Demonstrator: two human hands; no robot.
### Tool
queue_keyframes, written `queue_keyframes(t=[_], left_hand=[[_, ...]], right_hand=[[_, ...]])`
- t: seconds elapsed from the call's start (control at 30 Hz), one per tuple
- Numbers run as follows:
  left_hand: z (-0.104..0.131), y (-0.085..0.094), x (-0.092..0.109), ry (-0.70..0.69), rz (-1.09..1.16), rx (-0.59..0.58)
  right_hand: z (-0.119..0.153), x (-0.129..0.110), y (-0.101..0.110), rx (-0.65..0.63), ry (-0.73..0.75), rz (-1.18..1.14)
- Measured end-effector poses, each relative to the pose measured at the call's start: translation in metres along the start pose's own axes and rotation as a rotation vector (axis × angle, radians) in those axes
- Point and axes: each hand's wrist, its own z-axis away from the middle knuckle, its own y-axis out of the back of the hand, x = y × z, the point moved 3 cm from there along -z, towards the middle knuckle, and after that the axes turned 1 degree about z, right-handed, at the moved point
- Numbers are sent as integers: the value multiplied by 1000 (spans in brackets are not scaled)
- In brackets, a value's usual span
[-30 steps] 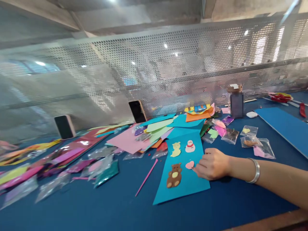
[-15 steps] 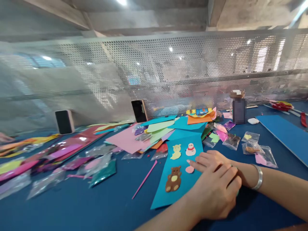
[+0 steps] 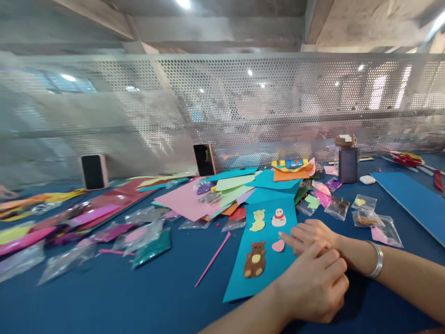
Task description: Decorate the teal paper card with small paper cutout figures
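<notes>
A blue paper sheet (image 3: 239, 283) lies on the table before me. On it are a brown clay bear (image 3: 255, 260), a pale yellow animal figure (image 3: 257, 221), a white snowman with a red scarf (image 3: 278, 217) and a pink heart (image 3: 278, 246). My right hand (image 3: 313, 234) rests at the sheet's right edge, fingers stretched out, one fingertip just above the heart. Crossing in front of it, my left hand (image 3: 318, 283) has its fingers curled closed close against the right hand. What those fingers hold, if anything, is hidden.
A thin pink stick (image 3: 212, 260) lies left of the sheet. Colored papers (image 3: 184, 199) and clay bags (image 3: 153, 248) spread leftward. Two phones (image 3: 93, 172) (image 3: 204, 160) stand behind. At right are small bags (image 3: 365, 218), a jar (image 3: 345, 141) and a blue board (image 3: 410, 197).
My left hand's fingers have curled in more and drawn back slightly from the right hand. The right hand stays almost in place; the view has shifted slightly.
</notes>
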Motion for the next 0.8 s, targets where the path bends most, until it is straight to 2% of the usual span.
queue_keyframes(t=[0.07, 0.13, 0.23, 0.37, 0.43, 0.57, 0.7, 0.8], left_hand=[[1, 3, -3, -32, -15, 82], [2, 7, -6, -17, -43, 172], [3, 11, -9, 6, -78, 263], [3, 13, -9, 7, -91, 301], [3, 13, -9, 11, -99, 295], [4, 13, -8, 29, -100, 264], [4, 14, -8, 47, -107, 256], [3, 15, -7, 37, -103, 267]], right_hand=[[-9, 2, -4, -159, 153, -21], [-12, 2, -2, -247, 218, -43], [-15, 0, 12, -198, 214, -119], [-18, 2, 22, -58, 41, -231], [-18, 3, 17, -86, 21, -219], [-13, 6, 2, -257, 28, -138], [-12, 8, 3, -167, -46, -143], [-9, 4, -2, -221, 3, -49]])
